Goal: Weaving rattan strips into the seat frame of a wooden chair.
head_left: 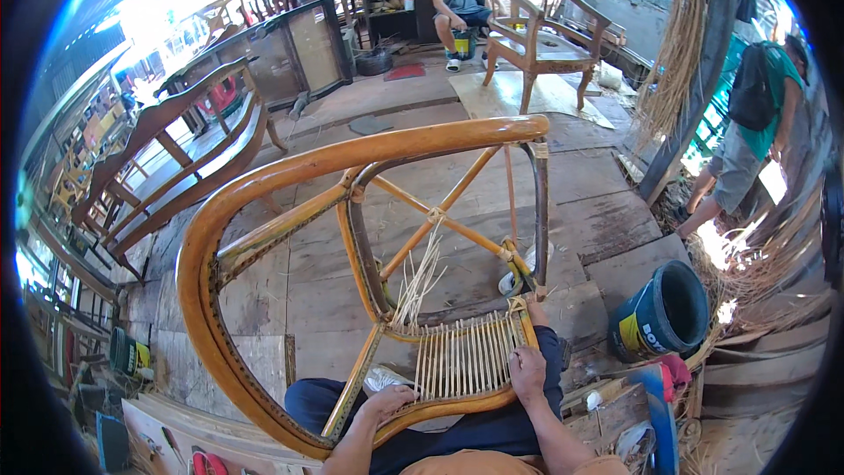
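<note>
A curved rattan chair frame point(195, 227) leans across my lap, with crossed poles in its far part. Pale cane strips point(466, 356) run side by side over its near panel, between the far and near rails. A loose tuft of cane ends point(422, 281) hangs from the crossing of the poles. My left hand point(393, 400) is at the near rail by the left end of the strips, fingers closed; what they pinch is too small to make out. On the right side of the panel my right hand point(527, 376) is closed around the rattan frame.
A dark bucket point(661, 312) stands at the right, near a post hung with fibre point(673, 62). A wooden bench point(185, 154) stands at left, a wooden armchair point(545, 44) ahead. One person point(462, 4) sits far off; another point(747, 123) bends at right. Tools point(171, 444) lie lower left.
</note>
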The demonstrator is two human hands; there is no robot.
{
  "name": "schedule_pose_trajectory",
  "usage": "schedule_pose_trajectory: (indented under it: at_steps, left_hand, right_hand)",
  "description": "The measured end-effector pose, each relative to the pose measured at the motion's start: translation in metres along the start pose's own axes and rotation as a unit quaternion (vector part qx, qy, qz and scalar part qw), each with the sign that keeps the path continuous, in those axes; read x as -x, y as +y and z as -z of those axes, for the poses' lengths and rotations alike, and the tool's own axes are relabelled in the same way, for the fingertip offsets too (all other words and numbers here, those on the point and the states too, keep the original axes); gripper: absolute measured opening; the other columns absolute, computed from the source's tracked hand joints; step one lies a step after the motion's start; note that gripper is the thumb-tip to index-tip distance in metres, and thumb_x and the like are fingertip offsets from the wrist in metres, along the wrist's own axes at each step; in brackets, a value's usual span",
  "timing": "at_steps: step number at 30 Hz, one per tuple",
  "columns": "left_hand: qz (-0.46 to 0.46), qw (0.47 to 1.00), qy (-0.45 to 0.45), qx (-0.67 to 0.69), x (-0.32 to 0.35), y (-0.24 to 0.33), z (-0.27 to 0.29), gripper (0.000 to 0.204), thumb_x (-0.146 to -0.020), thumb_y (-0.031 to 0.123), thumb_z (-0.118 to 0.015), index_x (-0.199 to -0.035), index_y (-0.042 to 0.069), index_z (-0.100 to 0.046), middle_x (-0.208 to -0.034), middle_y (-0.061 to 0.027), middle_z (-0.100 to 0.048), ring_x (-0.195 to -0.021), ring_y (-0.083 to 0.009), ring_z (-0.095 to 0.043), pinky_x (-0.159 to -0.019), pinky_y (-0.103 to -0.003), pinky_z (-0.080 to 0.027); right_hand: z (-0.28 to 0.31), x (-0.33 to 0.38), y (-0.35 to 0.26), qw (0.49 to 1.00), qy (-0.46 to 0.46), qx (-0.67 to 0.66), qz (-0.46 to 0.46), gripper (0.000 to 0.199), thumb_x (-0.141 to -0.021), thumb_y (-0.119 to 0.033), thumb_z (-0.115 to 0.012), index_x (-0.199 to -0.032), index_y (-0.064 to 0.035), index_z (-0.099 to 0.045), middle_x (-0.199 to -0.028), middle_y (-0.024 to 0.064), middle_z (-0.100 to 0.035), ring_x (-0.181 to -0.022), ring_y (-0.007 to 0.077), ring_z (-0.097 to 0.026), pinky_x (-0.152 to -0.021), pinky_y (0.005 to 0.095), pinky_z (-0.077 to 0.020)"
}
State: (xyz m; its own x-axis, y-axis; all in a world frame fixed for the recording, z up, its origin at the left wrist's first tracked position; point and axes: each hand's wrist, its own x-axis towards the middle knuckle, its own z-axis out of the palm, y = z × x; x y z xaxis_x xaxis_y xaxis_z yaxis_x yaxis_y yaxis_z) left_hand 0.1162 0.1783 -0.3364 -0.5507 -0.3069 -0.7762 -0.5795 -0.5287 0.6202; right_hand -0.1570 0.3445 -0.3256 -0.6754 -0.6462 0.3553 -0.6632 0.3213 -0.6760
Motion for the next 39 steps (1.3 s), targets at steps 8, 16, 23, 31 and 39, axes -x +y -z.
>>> schedule_pose_trajectory:
  at_steps: [8, 16, 23, 31, 39]
  left_hand:
    - [0.021, 0.999, 0.008, 0.046, -0.001, -0.009, 0.004, 0.019, -0.079, 0.014, -0.06, -0.091, -0.001, -0.063, -0.082, -0.0049, -0.061, -0.077, -0.0137, -0.054, -0.072, -0.027, -0.043]
    - [0.003, 1.0, 0.007, 0.004, 0.007, 0.008, -0.002, 0.017, -0.078, 0.013, -0.06, -0.088, 0.0, -0.063, -0.08, -0.0035, -0.06, -0.075, -0.013, -0.054, -0.07, -0.026, -0.043]
    - [0.019, 0.999, 0.01, 0.032, -0.003, -0.01, 0.008, 0.015, -0.08, 0.015, -0.059, -0.085, 0.002, -0.062, -0.077, -0.0025, -0.058, -0.07, -0.0122, -0.053, -0.064, -0.026, -0.044]
    - [0.044, 0.999, 0.007, 0.013, 0.007, 0.004, 0.001, 0.012, -0.082, 0.016, -0.059, -0.082, 0.004, -0.06, -0.075, -0.0043, -0.059, -0.069, -0.0139, -0.055, -0.062, -0.029, -0.045]
    - [0.029, 0.998, 0.022, -0.054, -0.011, -0.011, 0.012, 0.01, -0.083, 0.015, -0.058, -0.081, 0.005, -0.059, -0.072, -0.0029, -0.058, -0.065, -0.0129, -0.054, -0.059, -0.027, -0.044]
  right_hand:
    - [-0.004, 0.002, 0.003, 1.0, 0.018, 0.002, 0.008, 0.007, -0.074, -0.005, -0.059, -0.08, -0.0012, -0.059, -0.08, 0.0151, -0.06, -0.079, 0.0327, -0.057, -0.072, 0.0392, -0.0458]
    - [0.011, -0.02, -0.01, 0.981, 0.118, -0.108, -0.108, 0.013, -0.082, -0.012, -0.054, -0.076, -0.0004, -0.057, -0.071, 0.0093, -0.058, -0.069, 0.0247, -0.057, -0.066, 0.0345, -0.0451]
    - [0.134, -0.105, -0.165, 0.748, 0.046, -0.661, 0.03, 0.027, -0.092, -0.027, -0.048, -0.08, -0.0031, -0.053, -0.052, 0.0017, -0.044, -0.043, 0.0139, -0.039, -0.052, 0.0316, -0.042]
    - [0.238, -0.084, -0.274, 0.481, -0.028, -0.847, 0.226, 0.048, -0.092, -0.045, -0.039, -0.069, -0.0043, -0.05, -0.042, 0.003, -0.034, -0.034, 0.0139, -0.03, -0.059, 0.0457, -0.0452]
    - [0.253, -0.095, -0.266, 0.417, -0.194, -0.816, 0.35, 0.036, -0.091, -0.031, -0.049, -0.086, 0.0036, -0.058, -0.05, 0.0049, -0.048, -0.042, 0.013, -0.046, -0.077, 0.0479, -0.0489]
